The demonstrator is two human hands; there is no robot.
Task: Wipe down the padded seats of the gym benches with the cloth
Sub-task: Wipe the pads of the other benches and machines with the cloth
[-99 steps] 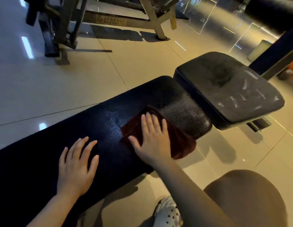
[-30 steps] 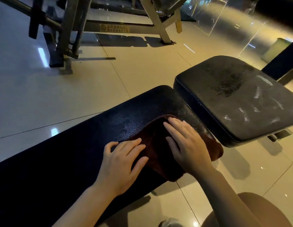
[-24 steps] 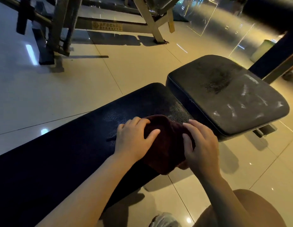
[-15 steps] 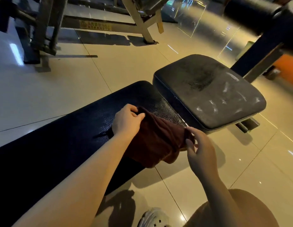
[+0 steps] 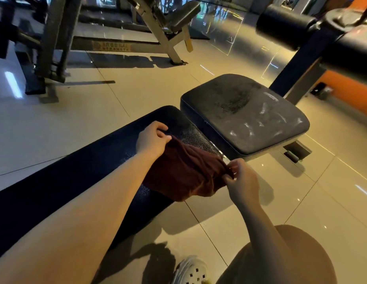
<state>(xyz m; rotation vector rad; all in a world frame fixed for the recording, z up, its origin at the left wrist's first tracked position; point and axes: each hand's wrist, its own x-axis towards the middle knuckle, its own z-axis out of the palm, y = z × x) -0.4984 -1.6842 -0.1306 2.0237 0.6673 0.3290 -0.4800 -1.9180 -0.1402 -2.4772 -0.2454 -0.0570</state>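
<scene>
The cloth point(image 5: 184, 171), dark reddish-brown, is stretched slack over the near end of the long bench pad point(image 5: 76, 181), its lower fold hanging past the pad's edge. The left hand point(image 5: 152, 139) pinches its far corner between thumb and curled fingers; the right hand point(image 5: 241, 181) pinches the near corner likewise. Just beyond lies the scuffed seat pad point(image 5: 246, 115), on a tiled floor point(image 5: 96, 119).

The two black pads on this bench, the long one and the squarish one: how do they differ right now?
The long pad looks dark and glossy with a pebbled grain; the squarish pad looks greyer, with whitish smears and a rough dark patch. The long pad has the maroon cloth on it, pinched by the left hand and right hand; the squarish pad is bare and untouched. The squarish pad also sits slightly higher. Both are black padded upholstery on one bench.
</scene>
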